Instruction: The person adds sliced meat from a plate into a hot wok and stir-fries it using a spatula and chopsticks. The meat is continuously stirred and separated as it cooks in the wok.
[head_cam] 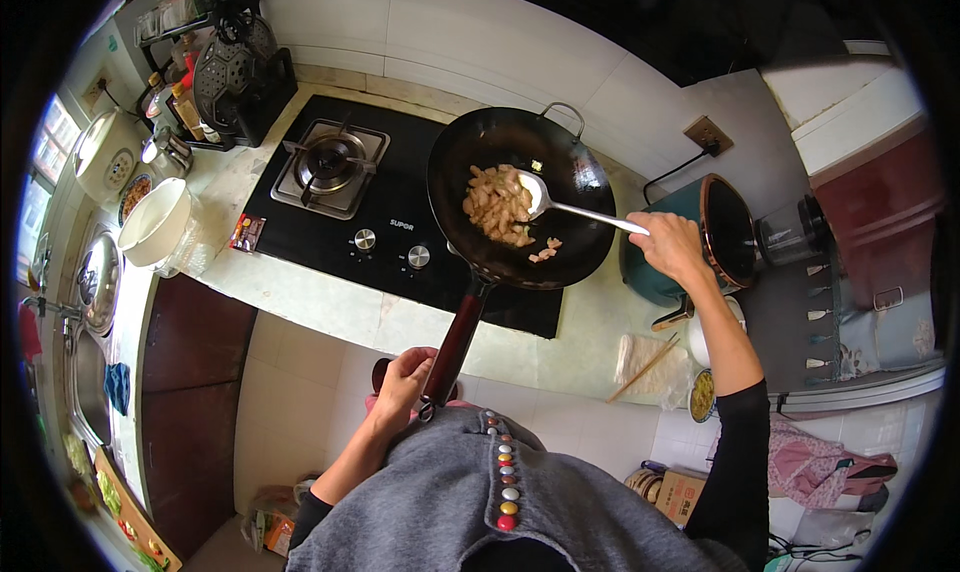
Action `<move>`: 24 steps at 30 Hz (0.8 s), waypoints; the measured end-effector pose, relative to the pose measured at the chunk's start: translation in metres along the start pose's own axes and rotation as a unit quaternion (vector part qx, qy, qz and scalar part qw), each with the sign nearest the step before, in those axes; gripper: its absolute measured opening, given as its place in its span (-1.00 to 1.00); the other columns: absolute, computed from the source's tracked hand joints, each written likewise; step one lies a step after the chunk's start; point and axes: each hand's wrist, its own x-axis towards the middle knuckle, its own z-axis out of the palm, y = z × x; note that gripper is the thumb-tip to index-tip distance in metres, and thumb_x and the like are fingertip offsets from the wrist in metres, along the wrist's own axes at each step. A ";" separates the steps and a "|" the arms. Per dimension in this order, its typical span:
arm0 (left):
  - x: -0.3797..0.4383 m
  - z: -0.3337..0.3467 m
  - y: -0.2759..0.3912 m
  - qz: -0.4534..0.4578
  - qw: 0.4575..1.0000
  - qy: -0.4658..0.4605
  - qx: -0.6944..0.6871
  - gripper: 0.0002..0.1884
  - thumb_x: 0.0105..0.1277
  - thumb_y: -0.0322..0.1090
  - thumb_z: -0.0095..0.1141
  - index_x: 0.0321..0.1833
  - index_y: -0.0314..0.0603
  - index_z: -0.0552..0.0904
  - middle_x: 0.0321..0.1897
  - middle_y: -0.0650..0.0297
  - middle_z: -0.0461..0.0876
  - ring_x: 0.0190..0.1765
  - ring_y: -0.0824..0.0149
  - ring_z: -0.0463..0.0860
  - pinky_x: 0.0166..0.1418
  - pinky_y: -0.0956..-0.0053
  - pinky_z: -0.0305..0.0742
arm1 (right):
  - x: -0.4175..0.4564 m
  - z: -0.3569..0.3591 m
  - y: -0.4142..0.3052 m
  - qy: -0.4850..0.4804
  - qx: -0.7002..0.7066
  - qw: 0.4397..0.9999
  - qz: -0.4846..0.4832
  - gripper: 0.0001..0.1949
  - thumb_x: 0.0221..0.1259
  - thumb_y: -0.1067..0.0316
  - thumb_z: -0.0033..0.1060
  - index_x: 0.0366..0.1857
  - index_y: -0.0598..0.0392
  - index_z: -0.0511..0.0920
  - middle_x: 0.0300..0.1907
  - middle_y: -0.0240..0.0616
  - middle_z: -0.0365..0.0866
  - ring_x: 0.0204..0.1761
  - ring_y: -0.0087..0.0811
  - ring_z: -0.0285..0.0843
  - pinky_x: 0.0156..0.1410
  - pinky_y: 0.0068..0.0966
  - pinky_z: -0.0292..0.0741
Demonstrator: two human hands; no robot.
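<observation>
A dark wok (577, 231) with a brown handle (455, 339) sits over the right side of a black gas cooktop (300, 249). Pieces of pale browned meat (495, 204) are heaped in it, with a few small bits apart toward its near right side. My right hand (667, 243) grips a metal wok spatula (589, 213), whose blade lies against the right side of the heap. My left hand (405, 381) is beside the lower end of the wok handle, fingers curled together. Its fingertips meet the handle's left edge; whether they grip it is unclear.
Left burner (330, 163) stands uncovered. A teal pot-like appliance (660, 253), chopsticks (643, 368) and a bowl of yellowish food (703, 396) are at right. A cream basin (154, 223), bottles (186, 111) and a sink (91, 384) lie left.
</observation>
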 end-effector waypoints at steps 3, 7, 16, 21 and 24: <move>-0.001 0.002 0.006 -0.013 1.000 -0.005 -0.006 -0.76 0.51 -0.35 0.04 0.08 -0.38 0.59 -0.15 0.24 0.68 -0.14 0.46 0.63 -0.02 0.56 0.55 | -0.006 -0.020 0.006 0.027 0.005 1.000 -0.012 -0.75 0.22 0.21 0.28 -0.04 -0.08 0.69 -0.26 -0.07 0.72 -0.18 0.02 0.67 -0.10 -0.12 0.55; 0.003 0.000 -0.001 -0.004 1.000 -0.003 -0.022 -0.75 0.52 -0.35 0.04 0.09 -0.39 0.58 -0.14 0.23 0.68 -0.12 0.45 0.63 -0.01 0.56 0.54 | -0.014 -0.052 0.024 -0.016 -0.083 0.996 0.011 -0.72 0.15 0.20 0.34 -0.04 -0.10 0.71 -0.26 -0.07 0.74 -0.17 0.00 0.69 -0.05 -0.15 0.58; 0.004 -0.001 -0.003 -0.007 0.999 -0.012 -0.042 -0.73 0.51 -0.37 0.04 0.15 -0.41 0.54 -0.10 0.23 0.66 -0.05 0.42 0.62 0.08 0.54 0.51 | 0.006 -0.038 0.027 -0.415 0.195 0.886 0.063 -0.77 0.10 0.31 0.31 -0.21 0.19 0.66 -0.60 -0.30 0.62 -0.64 -0.55 0.55 -0.55 -0.60 0.47; 0.003 -0.002 -0.002 -0.010 0.999 -0.008 -0.041 -0.73 0.50 -0.39 0.05 0.15 -0.42 0.54 -0.08 0.22 0.66 -0.03 0.41 0.62 0.09 0.53 0.51 | 0.018 0.027 -0.013 -0.325 0.422 0.845 0.049 -0.81 0.30 0.28 0.21 -0.23 0.20 0.53 -0.52 -0.40 0.54 -0.64 -0.66 0.33 -0.64 -0.64 0.20; 0.005 -0.004 -0.005 -0.004 0.999 -0.014 -0.044 -0.73 0.50 -0.38 0.05 0.14 -0.42 0.54 -0.08 0.22 0.66 -0.03 0.41 0.62 0.10 0.53 0.51 | 0.010 0.021 -0.017 -0.301 0.474 0.821 0.098 -0.82 0.33 0.28 0.17 -0.26 0.19 0.54 -0.53 -0.44 0.48 -0.65 -0.68 0.26 -0.65 -0.65 0.14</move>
